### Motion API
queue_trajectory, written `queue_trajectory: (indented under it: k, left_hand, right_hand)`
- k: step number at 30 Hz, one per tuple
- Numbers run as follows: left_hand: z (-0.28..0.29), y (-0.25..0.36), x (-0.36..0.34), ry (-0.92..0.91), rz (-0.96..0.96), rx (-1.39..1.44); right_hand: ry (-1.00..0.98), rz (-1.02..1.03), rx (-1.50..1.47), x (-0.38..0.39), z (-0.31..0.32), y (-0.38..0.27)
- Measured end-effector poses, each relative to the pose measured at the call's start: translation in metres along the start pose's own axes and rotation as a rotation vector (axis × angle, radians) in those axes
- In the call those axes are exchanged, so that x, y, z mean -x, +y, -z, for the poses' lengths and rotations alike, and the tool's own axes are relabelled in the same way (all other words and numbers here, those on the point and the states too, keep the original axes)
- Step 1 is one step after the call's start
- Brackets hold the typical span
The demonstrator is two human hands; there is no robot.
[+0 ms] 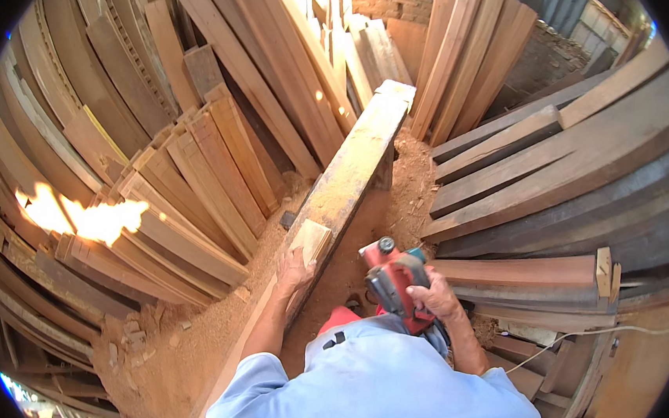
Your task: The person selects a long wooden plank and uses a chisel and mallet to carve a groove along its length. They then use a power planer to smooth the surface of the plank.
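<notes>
My left hand [295,269] grips the near end of a short pale wooden block [312,239], which lies on a long beam [352,160] dusted with sawdust. Fingers closed around its handle, my right hand [434,297] holds a red and black electric planer [401,282]. The planer is off the beam, to its right and close in front of my body. Its underside is hidden from this view.
Long boards [276,55] lean upright beyond the beam, and shorter planks [212,168] are stacked at left. Thick dark timbers [558,164] lie at right. A pale cord [616,329] runs along the lower right. Sawdust covers the ground [169,369].
</notes>
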State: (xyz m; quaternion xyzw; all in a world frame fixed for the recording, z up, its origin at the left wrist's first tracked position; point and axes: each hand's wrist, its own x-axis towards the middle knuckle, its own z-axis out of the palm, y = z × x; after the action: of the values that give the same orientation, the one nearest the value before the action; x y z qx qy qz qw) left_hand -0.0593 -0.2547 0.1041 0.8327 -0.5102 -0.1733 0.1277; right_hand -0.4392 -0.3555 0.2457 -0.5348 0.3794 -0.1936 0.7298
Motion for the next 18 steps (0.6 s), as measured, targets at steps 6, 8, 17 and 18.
queue_trajectory:
  k: [6, 8, 17, 18]
  left_hand:
    - [-0.05, -0.018, 0.025, -0.393, 0.417, -0.084]
    - [-0.05, -0.001, 0.019, -0.474, 0.528, -0.093]
    - [-0.093, -0.005, -0.015, -0.261, 0.861, -0.061]
    - [-0.087, 0.002, -0.019, -0.241, 0.885, -0.05]
  right_hand:
    - [0.009, -0.079, 0.002, -0.079, 0.069, 0.005]
    - [0.023, -0.157, 0.224, -0.11, 0.077, -0.018]
    - [-0.326, -0.235, 0.651, -0.254, 0.117, -0.085]
    - [-0.363, -0.251, 0.696, -0.273, 0.119, -0.082]
